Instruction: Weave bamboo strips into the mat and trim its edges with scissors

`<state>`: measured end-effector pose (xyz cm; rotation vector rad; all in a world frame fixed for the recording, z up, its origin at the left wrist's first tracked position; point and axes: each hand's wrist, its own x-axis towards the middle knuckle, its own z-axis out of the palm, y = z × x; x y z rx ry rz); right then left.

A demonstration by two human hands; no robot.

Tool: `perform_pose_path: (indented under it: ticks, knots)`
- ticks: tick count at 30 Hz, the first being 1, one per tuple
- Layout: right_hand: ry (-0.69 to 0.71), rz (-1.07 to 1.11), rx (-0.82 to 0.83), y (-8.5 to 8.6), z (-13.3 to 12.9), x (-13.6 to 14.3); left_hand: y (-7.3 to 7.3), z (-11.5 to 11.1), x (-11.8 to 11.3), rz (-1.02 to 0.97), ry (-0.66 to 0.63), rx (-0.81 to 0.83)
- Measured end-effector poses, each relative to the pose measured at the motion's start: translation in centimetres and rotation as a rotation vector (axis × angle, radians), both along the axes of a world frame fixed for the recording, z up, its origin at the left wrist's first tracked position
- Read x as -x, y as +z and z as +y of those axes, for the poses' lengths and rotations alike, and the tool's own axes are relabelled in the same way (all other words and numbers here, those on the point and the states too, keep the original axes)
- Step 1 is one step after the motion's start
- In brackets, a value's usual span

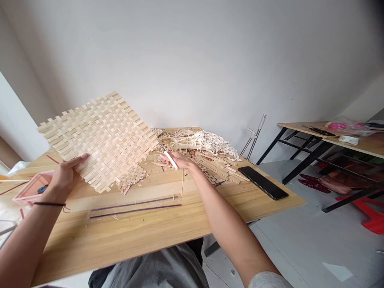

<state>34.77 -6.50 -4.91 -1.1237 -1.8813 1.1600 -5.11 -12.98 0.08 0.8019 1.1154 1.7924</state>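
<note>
My left hand (66,172) grips the lower left edge of a woven bamboo mat (99,140), thumb on its face. The mat is pale, tilted up above the table, with short strip ends jutting from its edges. At its right corner, my right hand (177,160) is closed around a white-handled cutting tool (171,159). Its thin metal tip points at that corner; I cannot tell whether it is a knife or scissors. Below the mat, a smaller woven piece (132,178) rests on the table, partly covered.
Loose bamboo strips (210,162) and a white tangled bundle (211,143) are heaped at the back of the wooden table (126,240). Two purple strips (135,211) lie in front. A black phone (263,183) lies at right, a pink basket (33,186) at left. Another table (360,144) stands further right.
</note>
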Motion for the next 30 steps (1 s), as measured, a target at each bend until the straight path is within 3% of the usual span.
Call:
perform_pose_path:
  ticks: [30]
  knots:
    - [0.123,-0.057,0.021,-0.1,0.19,-0.11,-0.65,0.6,0.76,0.043,0.047,0.089]
